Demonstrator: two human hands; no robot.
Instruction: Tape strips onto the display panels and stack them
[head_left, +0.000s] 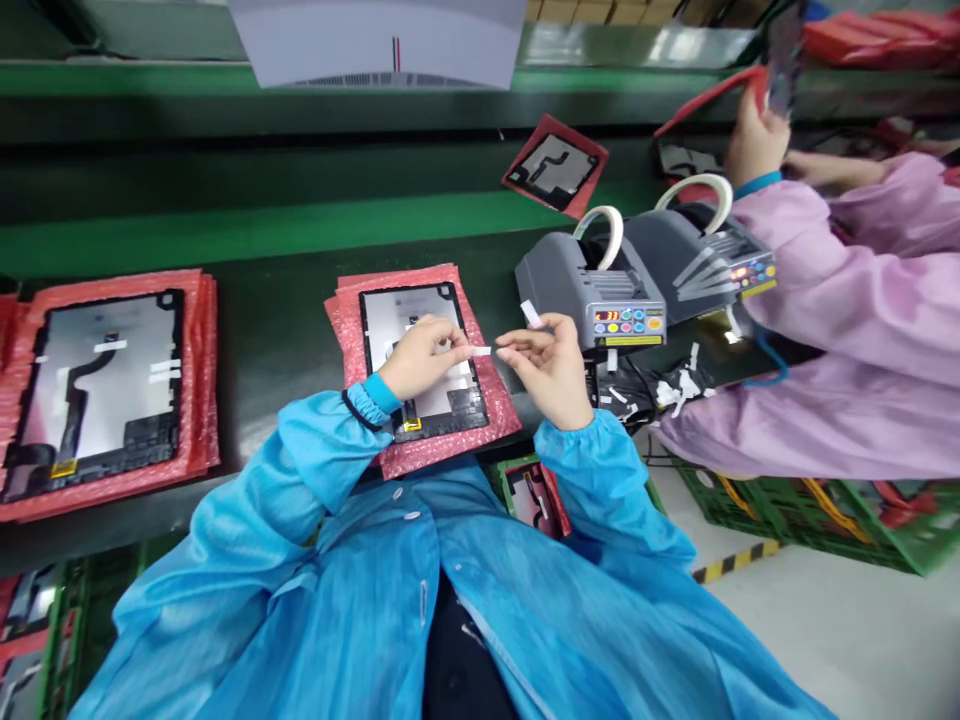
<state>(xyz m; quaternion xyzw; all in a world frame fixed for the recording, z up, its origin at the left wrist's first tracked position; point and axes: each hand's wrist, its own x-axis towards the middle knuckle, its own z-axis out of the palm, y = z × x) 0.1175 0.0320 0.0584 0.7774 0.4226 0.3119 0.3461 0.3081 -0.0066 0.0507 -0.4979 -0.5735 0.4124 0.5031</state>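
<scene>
Head view: left hand (421, 355), fingers curled, thumb and forefinger pinched on a short white tape strip (480, 351), held just above a tablet back panel (420, 360) that lies face-down on a stack of pink bubble-wrap sheets (450, 440) at the near edge of the dark green workbench (285, 320). Right hand (551, 365), fingers loosely bent, holds a second white tape strip (530, 313) between thumb and fingertips, the strip standing up above the hand; its fingertips sit just beside the free end of the first strip. Both sleeves blue. Just right of the right hand, a grey automatic tape dispenser (600, 285) with a tape roll (604, 228) on top and coloured buttons on its front; a second, like dispenser (705, 255) beside it. At left, another tablet back panel (97, 385) on its own pink stack, well apart. Farther back, a third panel on red wrap (555, 165). At right, a co-worker in a pink sleeve (840, 290), hand (754, 140) raised and gripping a red sheet. Green crates (825, 515) below the bench.
</scene>
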